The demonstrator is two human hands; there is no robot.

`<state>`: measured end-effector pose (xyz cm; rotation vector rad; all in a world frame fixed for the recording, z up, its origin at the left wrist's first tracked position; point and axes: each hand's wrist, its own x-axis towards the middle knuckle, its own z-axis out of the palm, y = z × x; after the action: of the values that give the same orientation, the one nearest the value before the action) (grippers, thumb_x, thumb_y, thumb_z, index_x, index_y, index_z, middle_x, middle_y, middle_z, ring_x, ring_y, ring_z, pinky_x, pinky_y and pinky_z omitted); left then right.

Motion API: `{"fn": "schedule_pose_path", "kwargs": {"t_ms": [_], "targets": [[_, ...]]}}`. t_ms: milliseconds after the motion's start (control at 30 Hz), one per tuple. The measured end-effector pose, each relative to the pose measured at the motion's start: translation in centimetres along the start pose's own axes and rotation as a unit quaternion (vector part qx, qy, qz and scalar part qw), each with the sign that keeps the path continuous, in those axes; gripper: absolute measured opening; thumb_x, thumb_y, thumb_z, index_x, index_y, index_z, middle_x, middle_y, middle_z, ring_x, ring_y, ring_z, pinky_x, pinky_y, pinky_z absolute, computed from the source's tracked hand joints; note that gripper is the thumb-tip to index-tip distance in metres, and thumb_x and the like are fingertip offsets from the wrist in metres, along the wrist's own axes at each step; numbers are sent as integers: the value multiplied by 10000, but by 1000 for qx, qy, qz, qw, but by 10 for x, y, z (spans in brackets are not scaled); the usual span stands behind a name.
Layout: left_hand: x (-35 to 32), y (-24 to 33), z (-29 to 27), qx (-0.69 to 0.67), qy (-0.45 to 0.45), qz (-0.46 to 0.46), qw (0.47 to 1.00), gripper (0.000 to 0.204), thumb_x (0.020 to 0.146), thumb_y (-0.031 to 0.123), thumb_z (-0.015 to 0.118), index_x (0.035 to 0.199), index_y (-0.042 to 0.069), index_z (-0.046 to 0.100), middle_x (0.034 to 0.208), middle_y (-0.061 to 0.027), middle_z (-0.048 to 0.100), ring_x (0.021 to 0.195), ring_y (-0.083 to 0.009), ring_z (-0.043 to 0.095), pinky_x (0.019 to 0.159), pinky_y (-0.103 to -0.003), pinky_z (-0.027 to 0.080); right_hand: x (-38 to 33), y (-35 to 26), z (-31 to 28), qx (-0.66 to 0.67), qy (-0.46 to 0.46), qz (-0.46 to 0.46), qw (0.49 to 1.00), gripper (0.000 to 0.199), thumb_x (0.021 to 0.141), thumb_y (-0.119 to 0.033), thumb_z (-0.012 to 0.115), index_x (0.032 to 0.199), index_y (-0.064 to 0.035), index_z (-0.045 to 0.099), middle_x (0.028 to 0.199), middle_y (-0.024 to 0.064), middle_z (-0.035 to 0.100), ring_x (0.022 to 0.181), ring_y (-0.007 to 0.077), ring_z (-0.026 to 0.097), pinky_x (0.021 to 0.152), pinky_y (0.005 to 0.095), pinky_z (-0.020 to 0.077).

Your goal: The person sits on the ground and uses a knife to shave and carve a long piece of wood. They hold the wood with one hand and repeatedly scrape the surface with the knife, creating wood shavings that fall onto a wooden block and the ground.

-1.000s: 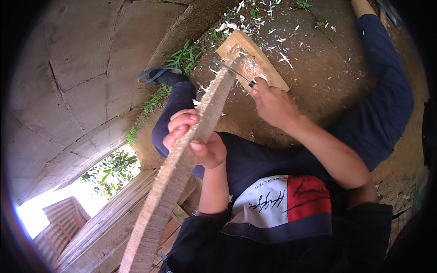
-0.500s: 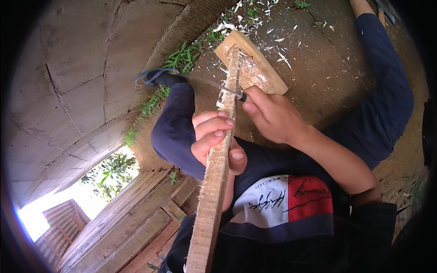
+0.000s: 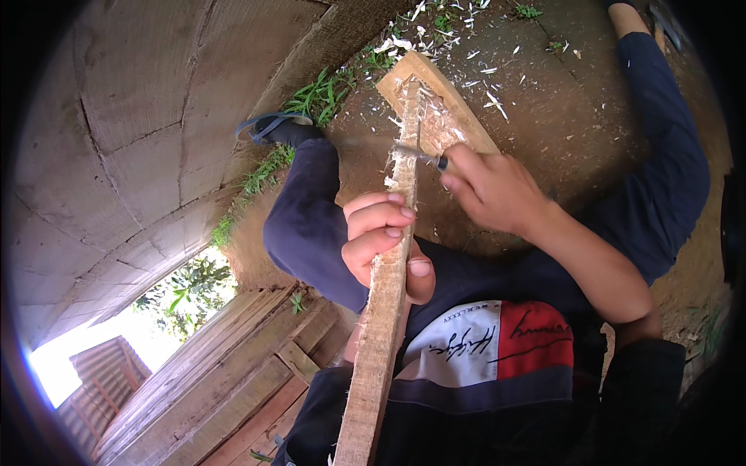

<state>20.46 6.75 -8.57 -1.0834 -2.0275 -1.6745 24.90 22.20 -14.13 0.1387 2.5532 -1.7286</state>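
Note:
A long, rough strip of wood [image 3: 371, 342] runs from the lower edge up through the middle, its far end resting at a thicker wooden block [image 3: 453, 101] on the ground. My left hand [image 3: 373, 237] is wrapped round the strip near its middle, thumb on the right side. In my right hand [image 3: 501, 194] is a knife [image 3: 423, 154] with a dark handle, gripped in a fist. Its blade lies across the strip, beyond my left fingers, and is smeared by motion. Frayed splinters stick out along the strip's far part.
Pale wood shavings [image 3: 493, 103] litter the dirt ground beyond the block. A panelled wall [image 3: 140, 101] rises at the left, with grass tufts [image 3: 318, 97] along its foot. Stacked planks [image 3: 225, 373] lie at the lower left. My bent legs frame the work on both sides.
The knife and my right hand have shifted slightly right, and the blade now looks shorter and blurred. The strip, block and my left hand also appear a little farther right.

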Motion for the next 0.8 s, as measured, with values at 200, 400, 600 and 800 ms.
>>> {"fn": "schedule_pose_path", "kwargs": {"t_ms": [200, 400, 600, 800], "targets": [[2, -3, 0, -24, -6, -2, 1000, 374, 883, 339, 664, 1012, 62, 449, 931, -155, 568, 936, -287, 532, 864, -415, 440, 12, 10, 10, -78, 9, 132, 988, 235, 961, -288, 521, 1030, -69, 471, 779, 218, 662, 753, 444, 648, 663, 538, 511], [16, -11, -15, -36, 80, -11, 996, 292, 917, 298, 564, 1044, 56, 461, 953, -152, 540, 956, -276, 532, 925, -425, 442, 6, 0, 25, -32, 9, 21, 999, 236, 974, -298, 508, 1047, -75, 477, 755, 214, 656, 725, 432, 656, 644, 533, 516], [12, -23, -35, -110, 173, -50, 978, 306, 898, 295, 606, 1028, 62, 455, 945, -157, 544, 952, -275, 540, 925, -411, 447, 11, -26, 27, -31, -45, 45, 998, 227, 983, -297, 488, 1024, -75, 465, 748, 218, 652, 725, 459, 649, 652, 556, 514], [16, -15, -22, -93, 141, -50, 984, 323, 911, 318, 609, 1042, 68, 452, 965, -156, 544, 969, -282, 540, 927, -417, 445, 16, 14, 34, 9, 9, 114, 993, 251, 982, -289, 481, 1047, -48, 503, 779, 236, 658, 760, 444, 660, 691, 544, 525]]}}
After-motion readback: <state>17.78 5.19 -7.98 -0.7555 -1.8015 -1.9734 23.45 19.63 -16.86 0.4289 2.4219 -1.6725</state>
